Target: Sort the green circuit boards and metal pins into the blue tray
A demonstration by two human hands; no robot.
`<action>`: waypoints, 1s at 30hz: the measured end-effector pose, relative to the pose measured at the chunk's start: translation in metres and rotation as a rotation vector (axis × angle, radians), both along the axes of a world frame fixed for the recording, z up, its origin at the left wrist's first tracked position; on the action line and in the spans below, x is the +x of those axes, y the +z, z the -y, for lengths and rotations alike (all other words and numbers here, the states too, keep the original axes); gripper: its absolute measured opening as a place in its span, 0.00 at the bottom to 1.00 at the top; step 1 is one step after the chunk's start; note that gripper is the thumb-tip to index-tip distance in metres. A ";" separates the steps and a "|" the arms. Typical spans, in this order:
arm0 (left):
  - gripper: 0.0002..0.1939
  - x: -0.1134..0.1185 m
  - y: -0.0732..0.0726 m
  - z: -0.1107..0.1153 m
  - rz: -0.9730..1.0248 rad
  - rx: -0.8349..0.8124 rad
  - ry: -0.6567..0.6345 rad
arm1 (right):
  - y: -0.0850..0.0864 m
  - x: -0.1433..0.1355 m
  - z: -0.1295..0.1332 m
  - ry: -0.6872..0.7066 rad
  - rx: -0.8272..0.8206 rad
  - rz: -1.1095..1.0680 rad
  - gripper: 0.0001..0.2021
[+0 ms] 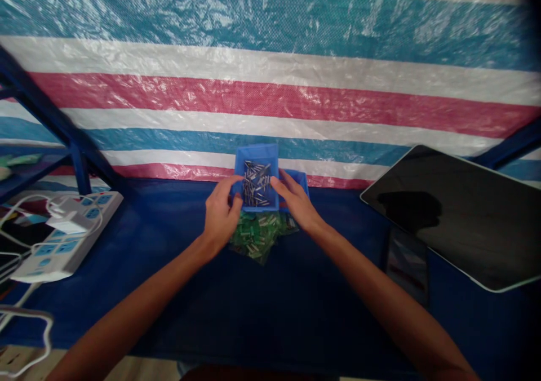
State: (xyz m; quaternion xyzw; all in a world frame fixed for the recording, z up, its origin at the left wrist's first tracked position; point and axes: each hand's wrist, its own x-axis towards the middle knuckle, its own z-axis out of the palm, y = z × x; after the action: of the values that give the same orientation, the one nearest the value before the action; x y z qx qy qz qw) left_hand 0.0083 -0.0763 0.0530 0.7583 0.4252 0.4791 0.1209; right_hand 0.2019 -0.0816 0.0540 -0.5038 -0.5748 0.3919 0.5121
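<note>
A small blue plastic bin (257, 151) holds many thin metal pieces (255, 185), too small to name exactly. My left hand (222, 209) grips the bin's left side, its index finger at the rim and its thumb by the near left corner. On the opposite side my right hand (298, 200) is closed on the right wall, with the thumb over the rim. Just below the bin lies a pile of clear greenish bags (257, 235) with small metal pieces inside. Behind my right fingers a second blue bin (301, 179) is partly hidden.
A white power strip (80, 229) with plugs and cables lies at the left of the dark blue table (270, 319). At the right are a large dark screen (465, 212) and a black phone-like slab (407, 265). A striped plastic sheet (270, 99) hangs behind.
</note>
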 end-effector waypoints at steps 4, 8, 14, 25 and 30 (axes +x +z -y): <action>0.21 0.016 -0.012 0.015 -0.058 -0.062 -0.057 | -0.004 0.010 -0.001 -0.151 0.110 0.132 0.27; 0.44 0.021 -0.032 0.021 -0.196 0.016 -0.015 | -0.009 0.018 0.003 -0.285 0.246 0.425 0.32; 0.60 0.034 -0.062 0.018 -0.315 0.135 0.026 | -0.003 0.000 0.023 -0.348 0.327 0.782 0.35; 0.55 0.038 -0.077 0.015 -0.303 0.091 0.022 | -0.002 -0.018 0.039 -0.414 0.439 0.979 0.34; 0.55 0.038 -0.079 0.015 -0.280 0.065 0.016 | -0.005 -0.017 0.039 -0.432 0.508 1.003 0.33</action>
State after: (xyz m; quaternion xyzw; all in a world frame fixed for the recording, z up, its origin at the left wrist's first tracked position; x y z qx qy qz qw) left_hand 0.0465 -0.0910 -0.0255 0.8179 0.4282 0.3830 0.0321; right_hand 0.1853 -0.1209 0.0493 -0.5944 -0.7065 -0.1564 0.3508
